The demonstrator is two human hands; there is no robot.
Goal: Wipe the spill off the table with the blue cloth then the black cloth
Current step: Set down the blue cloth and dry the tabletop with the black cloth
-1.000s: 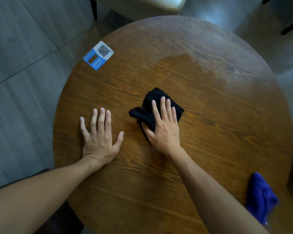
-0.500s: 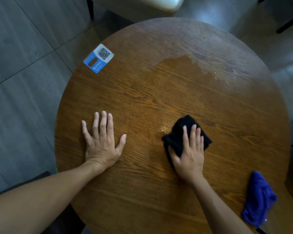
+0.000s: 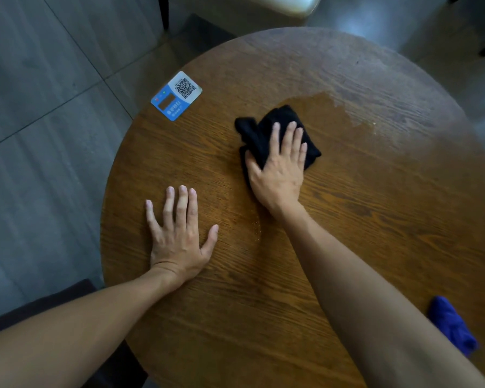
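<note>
Right hand presses black cloth; blue cloth lies well apart.

Both hands flat (left hand, right hand)

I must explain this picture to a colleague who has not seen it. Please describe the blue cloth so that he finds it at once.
Start from the round wooden table. Go to its near right edge, just beyond the right forearm: the blue cloth lies there crumpled, touched by no hand. The only other cloth is black and lies under the right hand.
</note>
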